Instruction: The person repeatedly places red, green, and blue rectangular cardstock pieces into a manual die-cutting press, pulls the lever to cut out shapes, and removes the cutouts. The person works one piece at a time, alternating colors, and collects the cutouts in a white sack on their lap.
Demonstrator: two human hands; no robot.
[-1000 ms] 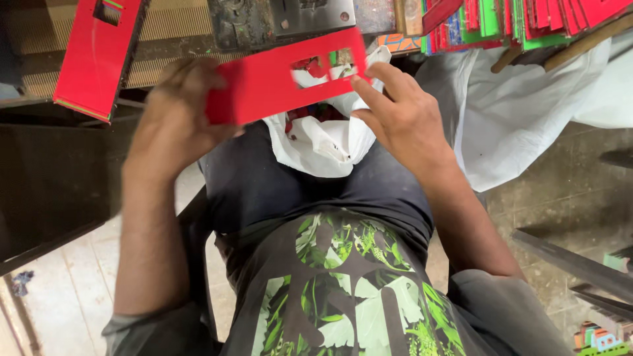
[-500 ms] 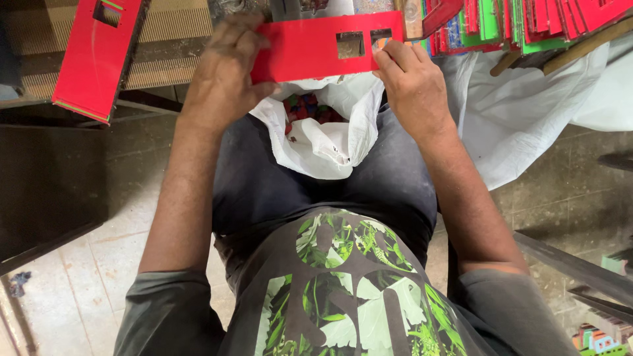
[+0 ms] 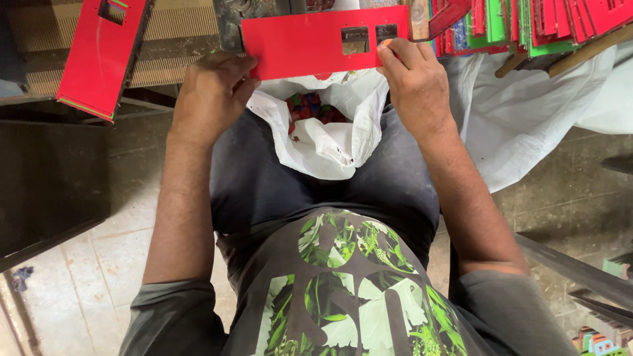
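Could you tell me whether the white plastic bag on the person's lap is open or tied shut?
Open. The white plastic bag has its mouth spread wide, and small red and green scraps show inside, just below the red card.

1. The left hand sits at about 11 o'clock, knuckles up, fingers curled forward and pinched shut.
2. The right hand sits at about 1 o'clock, fingers bent and gripping.
3. Both forearms run bare from 6 o'clock upward, elbows bent, wrists straight.
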